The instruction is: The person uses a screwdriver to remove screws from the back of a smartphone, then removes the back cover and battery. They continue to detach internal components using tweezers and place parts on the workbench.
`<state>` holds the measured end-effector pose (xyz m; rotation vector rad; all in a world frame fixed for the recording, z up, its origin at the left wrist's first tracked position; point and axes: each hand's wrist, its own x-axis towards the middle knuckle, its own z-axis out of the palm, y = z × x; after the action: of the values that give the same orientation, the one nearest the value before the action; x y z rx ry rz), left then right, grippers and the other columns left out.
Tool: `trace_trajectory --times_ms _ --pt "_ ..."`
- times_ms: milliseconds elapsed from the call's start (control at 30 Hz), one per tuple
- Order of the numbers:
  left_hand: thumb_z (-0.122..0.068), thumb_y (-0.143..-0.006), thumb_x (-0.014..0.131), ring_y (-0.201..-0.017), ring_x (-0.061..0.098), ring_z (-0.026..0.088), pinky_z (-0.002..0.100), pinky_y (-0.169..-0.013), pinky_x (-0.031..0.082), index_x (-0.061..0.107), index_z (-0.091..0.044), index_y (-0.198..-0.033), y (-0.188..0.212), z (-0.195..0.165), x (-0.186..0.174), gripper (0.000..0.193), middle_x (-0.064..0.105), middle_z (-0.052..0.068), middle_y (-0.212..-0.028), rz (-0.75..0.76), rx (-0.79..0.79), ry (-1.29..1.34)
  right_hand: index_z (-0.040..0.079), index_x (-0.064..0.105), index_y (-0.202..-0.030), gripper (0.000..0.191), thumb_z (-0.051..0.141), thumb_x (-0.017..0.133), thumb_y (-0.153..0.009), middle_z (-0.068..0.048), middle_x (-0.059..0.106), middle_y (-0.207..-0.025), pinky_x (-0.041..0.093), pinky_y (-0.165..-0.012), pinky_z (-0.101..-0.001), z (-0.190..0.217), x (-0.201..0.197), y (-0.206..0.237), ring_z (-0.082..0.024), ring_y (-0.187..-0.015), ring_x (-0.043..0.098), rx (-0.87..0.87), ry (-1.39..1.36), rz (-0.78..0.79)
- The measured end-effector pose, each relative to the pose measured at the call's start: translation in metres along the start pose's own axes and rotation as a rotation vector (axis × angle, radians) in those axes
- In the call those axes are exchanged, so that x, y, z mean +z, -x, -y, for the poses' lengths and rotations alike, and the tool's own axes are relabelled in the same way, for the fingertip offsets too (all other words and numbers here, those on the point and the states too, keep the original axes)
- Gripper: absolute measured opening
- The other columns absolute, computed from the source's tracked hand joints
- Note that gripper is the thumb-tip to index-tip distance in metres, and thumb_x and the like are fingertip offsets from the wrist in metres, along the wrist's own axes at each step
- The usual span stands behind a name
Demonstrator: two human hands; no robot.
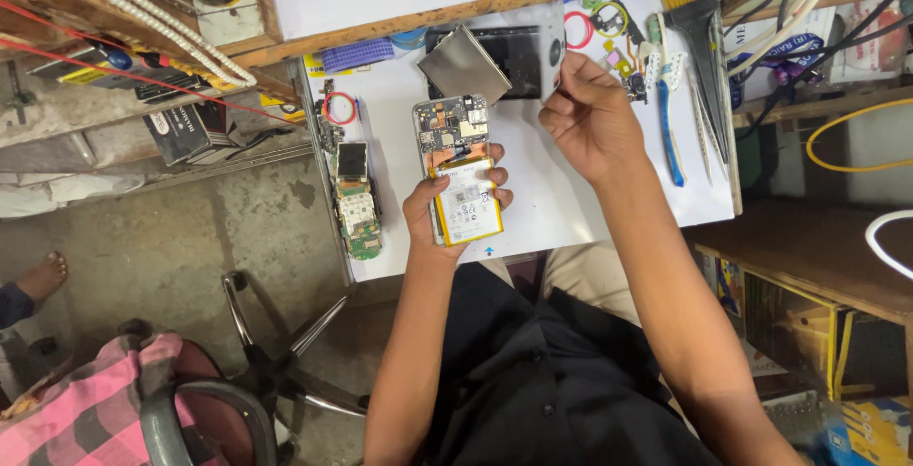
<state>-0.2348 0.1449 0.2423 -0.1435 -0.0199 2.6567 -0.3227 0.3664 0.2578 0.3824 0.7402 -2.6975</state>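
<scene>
Gripping an opened phone (460, 169) from below, the left hand (437, 219) has its fingers (496, 177) wrapped round the phone's lower half, thumb on one edge, fingertips on the other. The phone is held above the white tabletop (561, 204), its back cover off. Its long axis runs nearly straight away from the person, leaning slightly left at the far end; the circuit-board end points away and the pale, yellow-edged battery end sits toward the person's body.

Just right of the phone, the right hand (590, 114) is raised over the tabletop with its fingers curled closed, pinching something too small to make out.

Beyond the phone's far end lie a grey metal plate (464, 64), tilted, and a dark phone frame (518, 62). Left of the phone, near the tabletop's edge, rests a second stripped handset (355, 202) with a green board, and a small red ring (339, 107) lies farther off. Right of the phone, past the raised hand, are a blue-handled tool (668, 128), tweezers (702, 119) and a brush (692, 9).

Below and left of the phone, bare concrete floor (181, 238) shows, with a chair (214, 409) draped in pink checked cloth and another person's bare foot (43, 276).
</scene>
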Motion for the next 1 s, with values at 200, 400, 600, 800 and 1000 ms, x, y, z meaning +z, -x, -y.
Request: trace_trajectory --times_ms 200,400,600,800,1000 --pt "-0.014 -0.085 0.070 -0.112 0.055 0.026 0.041 -0.099 0.047 0.040 0.003 -0.150 -0.001 -0.002 0.001 0.073 0.051 0.019 -0.134 0.023 0.036 0.024 0.005 0.069 -0.101 0.004 0.001 0.072 -0.099 -0.007 0.075 -0.092 0.046 -0.058 -0.0246 0.009 0.020 -0.005 -0.011 -0.070 0.059 -0.336 0.736 -0.198" --pt "-0.014 -0.085 0.070 -0.113 0.055 0.025 0.041 -0.100 0.047 0.043 0.004 -0.148 -0.002 -0.004 -0.001 0.070 0.051 0.018 -0.133 0.023 0.032 0.030 0.004 0.077 -0.096 0.012 -0.005 0.082 -0.090 -0.004 0.074 -0.101 0.046 -0.060 -0.0267 0.014 0.035 -0.006 -0.017 -0.088 0.058 -0.763 1.579 -0.006" --pt "-0.015 -0.085 0.071 -0.112 0.055 0.025 0.041 -0.099 0.047 0.045 0.004 -0.147 -0.001 -0.007 -0.002 0.070 0.052 0.019 -0.134 0.021 0.046 0.004 0.009 0.083 -0.101 0.029 -0.011 0.081 -0.080 -0.004 0.067 -0.110 0.051 -0.071 -0.0345 -0.003 0.037 -0.010 -0.023 -0.093 0.055 -0.999 1.915 0.155" --pt "-0.016 -0.084 0.071 -0.113 0.055 0.026 0.040 -0.099 0.047 0.046 0.004 -0.147 -0.002 -0.007 -0.005 0.071 0.053 0.019 -0.135 0.022 0.035 0.012 0.011 0.083 -0.104 0.030 -0.006 0.081 -0.079 -0.004 0.064 -0.108 0.053 -0.073 -0.0364 -0.015 0.036 -0.011 -0.026 -0.098 0.056 -1.036 2.019 0.155" --pt "-0.016 -0.084 0.071 -0.112 0.055 0.027 0.040 -0.098 0.047 0.046 0.004 -0.148 -0.003 -0.006 -0.006 0.071 0.054 0.020 -0.135 0.011 0.037 0.007 0.008 0.081 -0.105 0.023 -0.003 0.083 -0.085 -0.006 0.063 -0.106 0.051 -0.074 -0.0384 -0.016 0.041 -0.008 -0.027 -0.096 0.055 -0.977 1.970 0.128"
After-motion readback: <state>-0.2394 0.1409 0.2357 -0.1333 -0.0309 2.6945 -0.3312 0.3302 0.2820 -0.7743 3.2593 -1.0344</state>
